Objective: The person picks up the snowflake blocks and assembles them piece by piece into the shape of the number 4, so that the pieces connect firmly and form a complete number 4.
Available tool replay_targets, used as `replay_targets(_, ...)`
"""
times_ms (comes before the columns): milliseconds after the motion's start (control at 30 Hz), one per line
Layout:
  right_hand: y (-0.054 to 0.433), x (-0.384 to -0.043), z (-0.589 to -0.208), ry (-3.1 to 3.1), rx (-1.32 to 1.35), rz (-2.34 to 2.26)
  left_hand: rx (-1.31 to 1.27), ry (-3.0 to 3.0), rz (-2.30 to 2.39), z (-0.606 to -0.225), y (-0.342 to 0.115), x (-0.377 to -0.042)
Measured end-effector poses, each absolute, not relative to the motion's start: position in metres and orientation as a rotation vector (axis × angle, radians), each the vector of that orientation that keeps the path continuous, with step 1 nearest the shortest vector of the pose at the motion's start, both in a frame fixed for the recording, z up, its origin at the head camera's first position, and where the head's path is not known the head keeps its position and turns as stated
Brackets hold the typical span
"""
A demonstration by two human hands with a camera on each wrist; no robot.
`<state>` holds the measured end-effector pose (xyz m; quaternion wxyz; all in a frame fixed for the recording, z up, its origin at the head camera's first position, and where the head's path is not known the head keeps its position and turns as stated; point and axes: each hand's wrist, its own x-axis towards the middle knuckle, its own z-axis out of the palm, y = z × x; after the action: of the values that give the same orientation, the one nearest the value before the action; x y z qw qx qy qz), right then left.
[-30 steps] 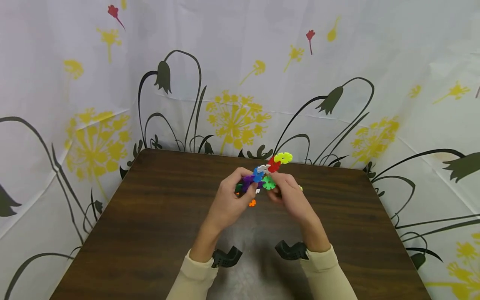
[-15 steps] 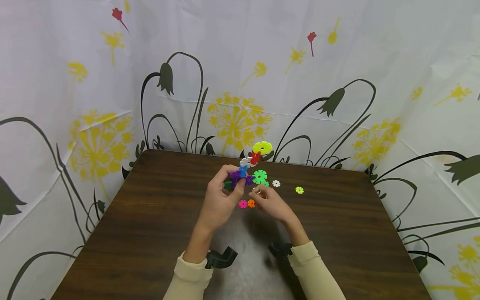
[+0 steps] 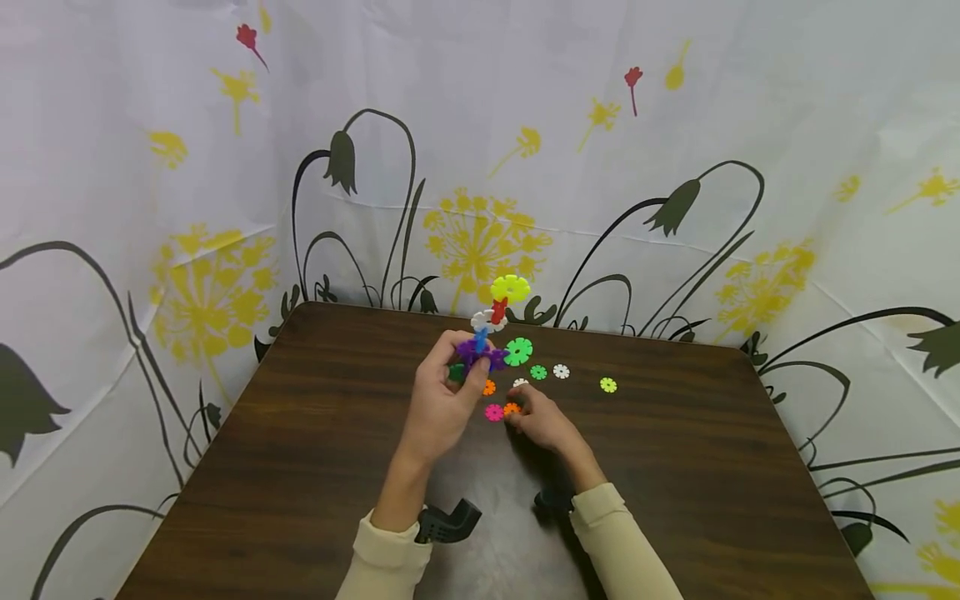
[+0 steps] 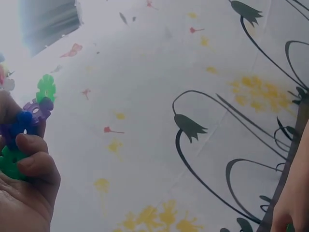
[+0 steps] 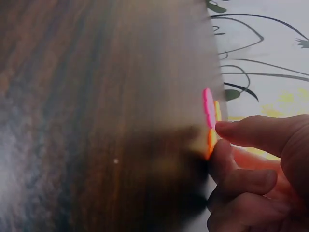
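Note:
My left hand (image 3: pixel 444 392) grips a raised construction of interlocking flower-shaped plastic discs, its purple part (image 3: pixel 480 357) between thumb and fingers. From it rise blue, white and red discs, topped by a yellow disc (image 3: pixel 511 288); a bright green disc (image 3: pixel 518 352) juts out to the right. A darker green disc (image 4: pixel 13 162) shows against the palm in the left wrist view. Low over the table, my right hand (image 3: pixel 549 425) has thumb and index fingertips right at a loose orange disc (image 5: pixel 211 143), with a small gap between them. A pink disc (image 3: pixel 494 412) lies beside the orange one.
More loose discs lie on the dark wooden table (image 3: pixel 315 467): an orange one (image 3: pixel 489 387), a green one (image 3: pixel 538 372), a white one (image 3: pixel 562 372) and a yellow one (image 3: pixel 608 385). A flower-printed curtain (image 3: pixel 465 150) hangs behind the table.
My right hand has come off the construction and moved down to the loose orange disc. The left hand has shifted slightly left, turning the construction more upright.

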<state>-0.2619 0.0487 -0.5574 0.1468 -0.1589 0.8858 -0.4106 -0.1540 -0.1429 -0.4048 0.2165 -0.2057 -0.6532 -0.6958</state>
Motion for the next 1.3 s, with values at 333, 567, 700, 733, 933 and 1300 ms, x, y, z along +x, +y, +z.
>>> replay_targets(333,0.051,-0.268,-0.559,2.522,-0.322,-1.179,-0.510,-1.809,-1.932,-0.406,-0.144,-0.157)
replay_targets(567,0.062,-0.271,-0.559,2.343,-0.359,-1.331,-0.499,-1.875,-1.918,-0.404,-0.143,-0.157)
replay_targets(700,0.072,-0.268,-0.560,2.289,-0.372,-1.375,-0.504,-1.889,-1.913,-0.405,-0.143,-0.155)
replay_targets(733,0.074,-0.267,-0.558,2.272,-0.386,-1.394,-0.506,-1.889,-1.910,-0.406,-0.143,-0.155)
replay_targets(933,0.084,-0.253,-0.533,2.230,-0.484,-1.502,-0.506,-1.875,-1.918,-0.409,-0.141,-0.155)
replay_targets(1300,0.099,-0.226,-0.453,2.247,-0.793,-1.878,-0.512,-1.878,-1.919,-0.411,-0.137,-0.160)
